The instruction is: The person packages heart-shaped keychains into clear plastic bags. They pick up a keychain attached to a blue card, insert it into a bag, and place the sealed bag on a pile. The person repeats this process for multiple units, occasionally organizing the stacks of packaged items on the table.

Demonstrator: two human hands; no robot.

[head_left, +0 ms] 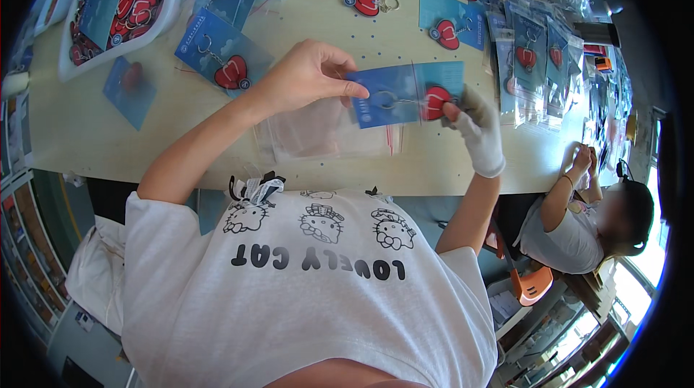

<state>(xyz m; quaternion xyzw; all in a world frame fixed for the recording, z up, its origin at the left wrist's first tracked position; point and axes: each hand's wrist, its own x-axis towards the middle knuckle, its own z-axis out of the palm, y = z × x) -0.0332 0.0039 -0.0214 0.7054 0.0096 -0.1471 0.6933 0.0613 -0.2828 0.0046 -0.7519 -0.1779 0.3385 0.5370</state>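
Note:
My bare left hand (312, 78) pinches the left end of a blue card (369, 99) between thumb and fingers. My right hand (480, 131), in a whitish glove with a bare thumb tip, grips the card's other end. Its thumb presses a red keychain (437, 101) flat on the card, with the metal ring lying toward my left hand. A line crosses the card near its middle; whether it is a bag's edge I cannot tell. Beneath both hands, clear zip bags (311, 131) lie at the table's near edge.
A white bin (170, 23) of red keychains stands far left. Beyond my hands lie a loose keychain (366, 2) and a card with a keychain (447, 32). Bagged keychains (526, 55) pile up at right. Another person (571, 229) sits to the right.

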